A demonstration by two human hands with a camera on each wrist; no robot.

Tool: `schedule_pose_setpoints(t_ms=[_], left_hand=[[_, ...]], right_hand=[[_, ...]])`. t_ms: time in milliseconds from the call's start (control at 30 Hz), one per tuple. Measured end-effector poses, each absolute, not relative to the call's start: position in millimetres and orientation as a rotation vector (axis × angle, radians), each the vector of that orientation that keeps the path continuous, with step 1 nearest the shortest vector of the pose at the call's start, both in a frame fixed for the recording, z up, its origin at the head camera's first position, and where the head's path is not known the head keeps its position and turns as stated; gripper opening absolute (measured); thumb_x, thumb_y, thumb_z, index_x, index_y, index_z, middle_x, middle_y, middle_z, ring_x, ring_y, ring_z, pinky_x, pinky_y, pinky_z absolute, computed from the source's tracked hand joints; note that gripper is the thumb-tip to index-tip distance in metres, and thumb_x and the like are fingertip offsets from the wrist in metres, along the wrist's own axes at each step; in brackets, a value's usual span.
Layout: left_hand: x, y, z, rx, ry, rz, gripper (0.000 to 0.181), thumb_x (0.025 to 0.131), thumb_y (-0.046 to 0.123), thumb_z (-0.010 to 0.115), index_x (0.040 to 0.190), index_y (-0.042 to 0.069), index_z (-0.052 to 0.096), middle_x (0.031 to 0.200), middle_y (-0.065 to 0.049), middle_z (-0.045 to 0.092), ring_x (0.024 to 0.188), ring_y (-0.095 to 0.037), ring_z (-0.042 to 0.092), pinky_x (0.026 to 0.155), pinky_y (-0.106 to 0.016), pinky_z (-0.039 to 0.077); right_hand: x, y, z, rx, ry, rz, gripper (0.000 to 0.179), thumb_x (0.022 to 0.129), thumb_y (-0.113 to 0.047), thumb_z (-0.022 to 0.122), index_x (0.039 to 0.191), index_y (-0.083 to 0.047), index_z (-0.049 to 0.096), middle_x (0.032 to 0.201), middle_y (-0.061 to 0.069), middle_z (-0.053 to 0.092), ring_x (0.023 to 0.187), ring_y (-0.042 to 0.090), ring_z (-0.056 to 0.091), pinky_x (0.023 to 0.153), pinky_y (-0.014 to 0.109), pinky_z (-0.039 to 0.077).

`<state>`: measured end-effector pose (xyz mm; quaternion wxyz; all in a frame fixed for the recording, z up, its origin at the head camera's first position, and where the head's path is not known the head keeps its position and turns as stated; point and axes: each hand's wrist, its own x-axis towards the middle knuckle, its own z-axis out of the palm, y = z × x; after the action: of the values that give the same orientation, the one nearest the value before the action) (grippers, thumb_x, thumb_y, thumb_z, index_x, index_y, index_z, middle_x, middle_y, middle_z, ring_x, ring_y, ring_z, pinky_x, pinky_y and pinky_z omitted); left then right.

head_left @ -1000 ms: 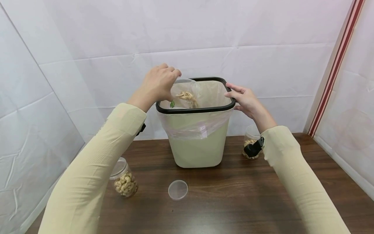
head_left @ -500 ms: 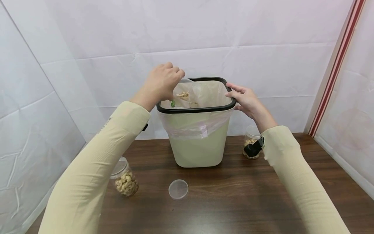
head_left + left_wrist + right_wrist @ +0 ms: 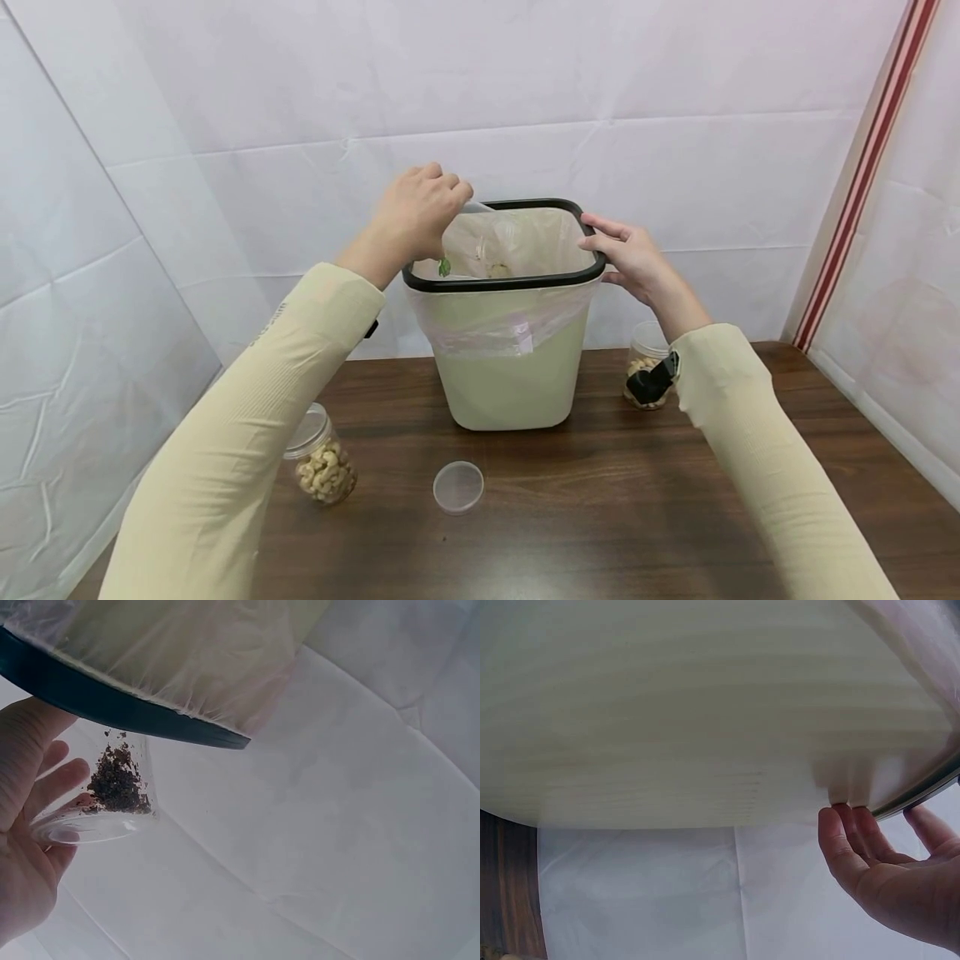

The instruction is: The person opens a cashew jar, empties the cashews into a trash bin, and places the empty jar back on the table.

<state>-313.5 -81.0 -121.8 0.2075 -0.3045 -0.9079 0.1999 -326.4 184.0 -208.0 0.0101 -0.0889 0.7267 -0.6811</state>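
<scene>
A pale green trash bin (image 3: 510,375) with a black rim (image 3: 502,284) stands on the table, lined with a thin plastic bag (image 3: 547,242). Over its left side my left hand (image 3: 416,212) grips a clear plastic jar (image 3: 101,825), tipped mouth-down into the bin. Dark crumbs (image 3: 118,780) cling inside the jar in the left wrist view. A small green leaf-like patch (image 3: 444,267) shows below this hand. My right hand (image 3: 626,254) holds the bin's right rim. In the right wrist view its fingertips (image 3: 840,814) touch the outer wall just below the rim.
A lidded jar of cashews (image 3: 324,467) stands at the left, near my left sleeve. Another nut jar (image 3: 645,358) is at the right, partly behind the right wrist camera. A clear round lid (image 3: 458,487) lies before the bin on the brown table (image 3: 555,517).
Pale pieces in the tipped jar have slid down into the bin and are now almost out of sight. My left hand shifted slightly right. The right hand stayed put.
</scene>
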Motion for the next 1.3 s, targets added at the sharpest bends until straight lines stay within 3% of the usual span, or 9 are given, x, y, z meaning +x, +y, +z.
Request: schedule_pose_setpoints(t_ms=[167,367,600,800,967,1133,1300], left_hand=[[-313,-88,-121,-0.794,-2.583,0.434,0.071,0.064,0.02,0.079,0.126,0.003,0.047,0.115,-0.013,0.056,0.104,-0.031,0.046,0.093,-0.041,0.038],[-308,-100,-121,-0.728,-2.612,0.254,0.073,0.065,0.023,0.078,0.128,0.005,0.045,0.122,-0.013,0.053,0.11,-0.032,0.045,0.092,-0.043,0.039],[-297,-112,-120,-0.682,-2.59,0.033,0.072,0.065,0.023,0.075,0.127,0.004,0.046,0.126,-0.013,0.052,0.115,-0.032,0.043,0.092,-0.046,0.038],[-288,-122,-120,-0.665,-2.565,-0.095,0.071,0.065,0.024,0.077,0.126,0.005,0.047,0.126,-0.013,0.053,0.117,-0.031,0.042,0.094,-0.045,0.037],[-282,-128,-123,-0.648,-2.559,-0.202,0.073,0.065,0.027,0.077,0.127,0.005,0.047,0.127,-0.012,0.052,0.118,-0.03,0.042,0.094,-0.045,0.037],[-274,-135,-127,-0.613,-2.548,-0.283,0.074,0.064,0.026,0.077,0.128,0.005,0.046,0.127,-0.012,0.051,0.12,-0.03,0.041,0.094,-0.046,0.037],[-269,-145,-132,-0.596,-2.51,-0.377,0.073,0.064,0.024,0.078,0.126,0.002,0.047,0.124,-0.014,0.053,0.118,-0.031,0.043,0.095,-0.045,0.036]], right_hand=[[-326,184,-208,-0.289,2.269,-2.133,0.057,0.089,-0.014,0.054,0.142,-0.015,0.033,0.145,0.01,0.032,0.123,0.03,0.04,0.095,0.044,0.038],[-321,190,-210,-0.341,2.336,-2.101,0.058,0.09,-0.027,0.056,0.141,-0.011,0.033,0.145,0.012,0.031,0.123,0.032,0.04,0.098,0.046,0.036],[-314,198,-211,-0.367,2.222,-2.199,0.059,0.089,-0.029,0.057,0.139,-0.005,0.037,0.138,0.015,0.038,0.092,0.013,0.056,0.076,0.027,0.047],[-306,203,-206,-0.393,2.206,-2.162,0.062,0.088,-0.03,0.059,0.14,-0.005,0.035,0.141,0.017,0.034,0.109,0.023,0.049,0.076,0.024,0.048],[-300,205,-205,-0.39,2.217,-2.14,0.061,0.089,-0.028,0.058,0.14,-0.005,0.034,0.141,0.018,0.033,0.102,0.018,0.053,0.076,0.023,0.048],[-294,208,-206,-0.412,2.185,-2.171,0.06,0.089,-0.025,0.059,0.139,-0.004,0.035,0.137,0.017,0.038,0.092,0.012,0.057,0.075,0.023,0.049],[-287,212,-207,-0.453,2.111,-2.216,0.06,0.089,-0.022,0.059,0.139,-0.002,0.033,0.122,0.007,0.052,0.09,0.012,0.059,0.077,0.025,0.049]])
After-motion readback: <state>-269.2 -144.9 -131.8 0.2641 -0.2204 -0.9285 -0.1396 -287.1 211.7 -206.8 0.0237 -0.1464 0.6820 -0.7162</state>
